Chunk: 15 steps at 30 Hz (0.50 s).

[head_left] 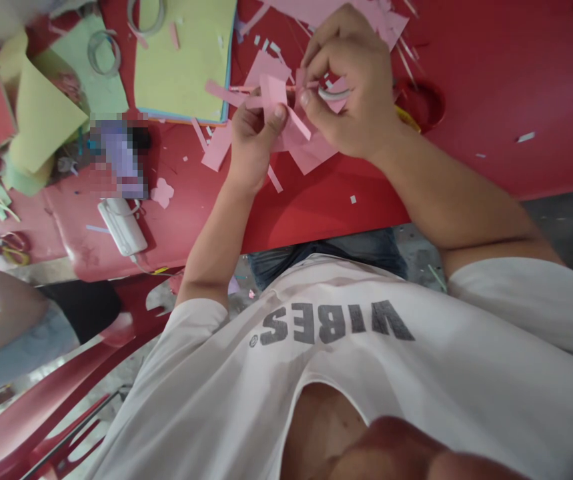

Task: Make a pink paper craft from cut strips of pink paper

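Observation:
My left hand pinches a piece of pink paper between thumb and fingers, above the red table. Out of that piece stick several narrow pink strips, and a thin pink stick runs across behind it. My right hand is closed, its thumb and fingertips pinching a small pink paper strip at the right side of the piece. Whether the fingertips also grip the stick, I cannot tell. Partly hidden under my right hand is a white ring, seemingly a tape roll. Loose pink paper lies beneath both hands.
A stack of yellow and blue sheets lies at the upper left, with tape rolls nearby. Left stand a white power bank with a cable and scissors near another person's arm. Yellow-handled scissors lie right.

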Tool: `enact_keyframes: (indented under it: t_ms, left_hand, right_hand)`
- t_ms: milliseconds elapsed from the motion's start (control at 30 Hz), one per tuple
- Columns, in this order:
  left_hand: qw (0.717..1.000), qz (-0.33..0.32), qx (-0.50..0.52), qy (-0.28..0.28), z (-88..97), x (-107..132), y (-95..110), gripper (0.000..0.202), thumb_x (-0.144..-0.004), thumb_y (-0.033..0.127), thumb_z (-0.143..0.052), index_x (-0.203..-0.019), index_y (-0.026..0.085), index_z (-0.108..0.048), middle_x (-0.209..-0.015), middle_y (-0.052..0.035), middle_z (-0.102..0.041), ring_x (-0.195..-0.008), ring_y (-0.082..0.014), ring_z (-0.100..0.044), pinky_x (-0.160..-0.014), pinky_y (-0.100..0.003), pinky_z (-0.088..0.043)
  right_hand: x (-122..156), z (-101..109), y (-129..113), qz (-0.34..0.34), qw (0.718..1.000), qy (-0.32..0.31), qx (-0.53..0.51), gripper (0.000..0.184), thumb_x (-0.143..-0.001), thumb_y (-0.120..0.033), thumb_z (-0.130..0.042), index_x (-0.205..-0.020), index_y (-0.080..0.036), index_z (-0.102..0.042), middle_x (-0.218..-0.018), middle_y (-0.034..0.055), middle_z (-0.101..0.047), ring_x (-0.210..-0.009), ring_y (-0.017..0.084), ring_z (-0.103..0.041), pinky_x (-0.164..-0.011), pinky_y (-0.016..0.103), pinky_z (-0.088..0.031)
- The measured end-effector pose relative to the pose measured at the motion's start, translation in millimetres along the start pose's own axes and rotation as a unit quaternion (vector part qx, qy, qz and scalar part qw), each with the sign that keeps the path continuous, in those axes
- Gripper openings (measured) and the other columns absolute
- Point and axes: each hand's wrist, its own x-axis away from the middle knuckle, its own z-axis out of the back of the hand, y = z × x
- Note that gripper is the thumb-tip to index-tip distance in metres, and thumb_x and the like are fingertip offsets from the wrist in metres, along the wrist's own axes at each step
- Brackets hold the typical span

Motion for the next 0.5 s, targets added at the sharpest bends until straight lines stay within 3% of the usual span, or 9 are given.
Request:
enact_keyframes:
  t_ms: [133, 333, 500]
  left_hand:
    - [0.999, 0.010, -0.038, 0.012, -1.4, 2.6, 3.3, 0.027, -0.083, 0.053, -0.074, -0.078, 0.026, -0.069, -0.073, 0.0019, -0.059, -0.068, -0.0107, -0.052, -0.065, -0.027, -0.044]
    - [0.998, 0.026, -0.050, -0.002, -0.6, 4.3, 6.7, 0.028, -0.082, 0.050, -0.076, -0.096, 0.026, -0.075, -0.085, -0.0002, -0.068, -0.080, -0.0124, -0.057, -0.074, -0.027, -0.050]
    - [0.998, 0.033, -0.047, 0.018, 1.5, 2.2, 2.3, 0.023, -0.083, 0.050, -0.075, -0.094, 0.029, -0.073, -0.082, 0.0023, -0.065, -0.076, -0.0111, -0.054, -0.073, -0.028, -0.050]
  right_hand:
    - [0.9, -2.7, 3.3, -0.009, 1.000, 0.006, -0.026, 0.002, -0.085, -0.019, -0.066, -0.084, -0.020, -0.064, -0.099, -0.0005, -0.066, -0.095, 0.016, -0.063, -0.086, 0.035, -0.050]
    - [1.9, -6.4, 6.5, -0.025, 0.998, 0.003, -0.059, 0.002, -0.085, -0.015, -0.068, -0.086, -0.016, -0.067, -0.100, 0.0011, -0.069, -0.098, 0.015, -0.064, -0.085, 0.031, -0.048]
    - [2.2, -7.1, 8.3, -0.066, 0.993, -0.005, -0.095, 0.015, -0.094, -0.026, -0.057, -0.086, -0.016, -0.066, -0.085, 0.0000, -0.066, -0.079, 0.013, -0.060, -0.073, 0.028, -0.044]
